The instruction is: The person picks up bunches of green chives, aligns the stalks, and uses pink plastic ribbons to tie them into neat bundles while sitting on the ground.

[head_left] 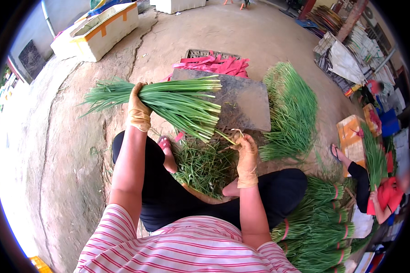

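Observation:
My left hand [138, 108], in a tan rubber glove, grips a thick bunch of garlic chives [182, 97] around its leafy middle. The bunch lies level in the air, its pale stem ends fanned to the right over the edge of a dark, worn board [247, 107]. Just below those ends, my gloved right hand [247, 150] pinches a thin yellowish stalk [227, 137] that reaches up to the bunch. A heap of green trimmings [205, 169] lies on the ground between my feet.
Pink strips [222, 65] fill a plastic crate [195, 53] behind the board. Loose chives [292, 109] are piled on its right. Tied bundles [319, 225] lie by my right knee. Farther right, a person [384, 198] holds chives. A foam box [112, 32] stands far left.

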Motion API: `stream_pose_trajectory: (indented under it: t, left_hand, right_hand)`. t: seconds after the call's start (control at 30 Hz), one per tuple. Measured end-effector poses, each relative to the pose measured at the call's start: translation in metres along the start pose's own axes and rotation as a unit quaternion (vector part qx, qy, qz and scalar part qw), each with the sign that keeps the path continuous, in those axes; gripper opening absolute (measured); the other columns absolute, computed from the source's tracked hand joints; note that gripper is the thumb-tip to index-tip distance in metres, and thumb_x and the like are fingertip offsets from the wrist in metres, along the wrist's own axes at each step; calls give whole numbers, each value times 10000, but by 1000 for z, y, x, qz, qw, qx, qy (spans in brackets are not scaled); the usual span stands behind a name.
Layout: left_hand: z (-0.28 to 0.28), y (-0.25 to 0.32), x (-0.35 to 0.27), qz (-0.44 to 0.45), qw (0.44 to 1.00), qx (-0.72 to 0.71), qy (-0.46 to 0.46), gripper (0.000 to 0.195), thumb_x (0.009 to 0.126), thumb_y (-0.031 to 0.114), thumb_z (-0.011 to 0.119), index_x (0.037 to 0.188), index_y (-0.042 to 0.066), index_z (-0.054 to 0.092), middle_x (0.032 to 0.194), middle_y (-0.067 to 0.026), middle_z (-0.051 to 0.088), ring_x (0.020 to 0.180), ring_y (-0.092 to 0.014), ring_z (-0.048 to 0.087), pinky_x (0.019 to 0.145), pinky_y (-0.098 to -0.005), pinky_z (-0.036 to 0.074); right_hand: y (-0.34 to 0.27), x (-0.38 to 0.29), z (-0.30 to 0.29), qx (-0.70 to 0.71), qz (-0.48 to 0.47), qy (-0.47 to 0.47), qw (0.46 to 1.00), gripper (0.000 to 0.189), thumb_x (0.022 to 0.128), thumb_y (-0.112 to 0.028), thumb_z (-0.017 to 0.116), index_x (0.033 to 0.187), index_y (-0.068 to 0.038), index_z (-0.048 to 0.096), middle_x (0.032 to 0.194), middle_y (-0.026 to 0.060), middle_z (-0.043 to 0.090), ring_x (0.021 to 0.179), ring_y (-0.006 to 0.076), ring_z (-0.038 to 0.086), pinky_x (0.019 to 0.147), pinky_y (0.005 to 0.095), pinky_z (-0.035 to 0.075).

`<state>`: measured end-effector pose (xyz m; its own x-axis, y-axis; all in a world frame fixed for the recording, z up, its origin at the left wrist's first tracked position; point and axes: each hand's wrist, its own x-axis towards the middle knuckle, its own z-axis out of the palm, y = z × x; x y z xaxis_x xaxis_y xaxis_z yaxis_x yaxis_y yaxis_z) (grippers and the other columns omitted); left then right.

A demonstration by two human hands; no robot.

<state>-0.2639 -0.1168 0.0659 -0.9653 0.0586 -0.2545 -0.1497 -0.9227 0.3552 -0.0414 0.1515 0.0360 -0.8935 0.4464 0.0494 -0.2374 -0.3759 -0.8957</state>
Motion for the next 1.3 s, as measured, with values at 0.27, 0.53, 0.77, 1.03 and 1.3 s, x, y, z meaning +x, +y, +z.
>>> stream_pose_trajectory:
  t: [0.27,0.53,0.77,1.03,1.3]
  left_hand:
    - [7,-3,-5,0,1000,16,-4,101,808,142,557,775,46,563,791,-78,598,805,-275,585,769,-430,476]
    - [6,1,-10,11,999,36,-14,102,807,151,555,777,56,578,775,-69,602,779,-262,577,766,-416,472]
    - [7,-11,-11,5,999,33,-34,86,791,123,570,788,37,572,799,-93,597,824,-274,578,805,-409,467]
    - [8,-4,-15,24,999,24,-20,65,791,109,577,782,44,572,767,-77,598,803,-278,582,801,-410,468]
    - [10,-6,-16,15,999,15,-35,82,787,104,585,794,23,568,781,-86,598,832,-278,580,811,-409,463]
  right_hand:
    - [33,17,12,-154,118,-101,976,283,874,-331,554,827,-53,582,574,-46,474,443,36,379,413,186,294]
    - [18,7,3,62,73,86,992,187,873,-254,554,963,-91,570,861,30,619,823,144,569,719,305,459]
    - [27,16,74,28,107,-34,993,194,799,-124,641,975,-42,637,917,25,641,878,118,575,805,260,436]
    - [43,9,41,5,71,48,996,177,867,-181,569,968,-45,619,932,39,623,909,117,548,821,269,421]
    - [31,15,55,-2,102,45,994,212,808,-120,624,1004,-40,616,942,4,626,915,101,540,837,256,399]
